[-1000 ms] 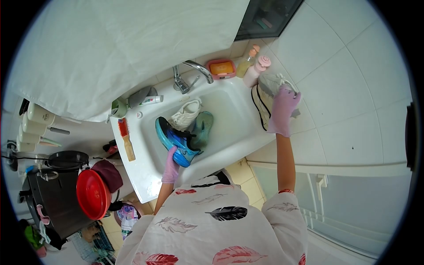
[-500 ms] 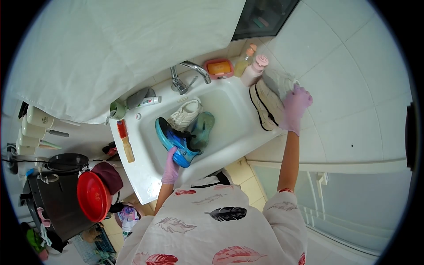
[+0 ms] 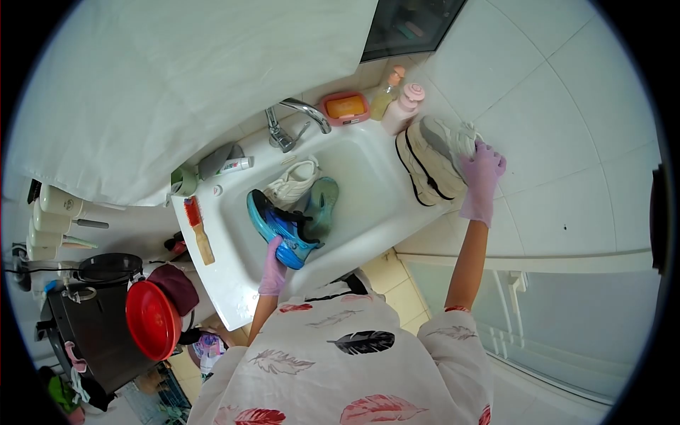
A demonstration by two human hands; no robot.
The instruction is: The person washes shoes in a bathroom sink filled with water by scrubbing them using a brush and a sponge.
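Observation:
Both hands wear pink gloves. My left hand (image 3: 274, 269) grips the heel end of a blue and black shoe (image 3: 278, 227) at the near side of the white sink (image 3: 354, 248). Beside it in the water lie a white shoe (image 3: 294, 182) and a greenish shoe (image 3: 322, 205). At the sink's right edge, my right hand (image 3: 483, 180) is closed on the laces of a grey and white shoe (image 3: 440, 142). That shoe rests by a cream shoe with black trim (image 3: 425, 166); its far side is partly hidden.
Behind the sink are a faucet (image 3: 283, 134), an orange soap in a pink dish (image 3: 345, 108) and two pump bottles (image 3: 402, 110). A red brush (image 3: 199, 230) lies on the left rim. A red basin (image 3: 152, 320) is at the left.
My right hand has moved right and slightly down. The grey and white shoe has shifted with it and lies by the cream shoe. My left hand has stayed on the blue shoe.

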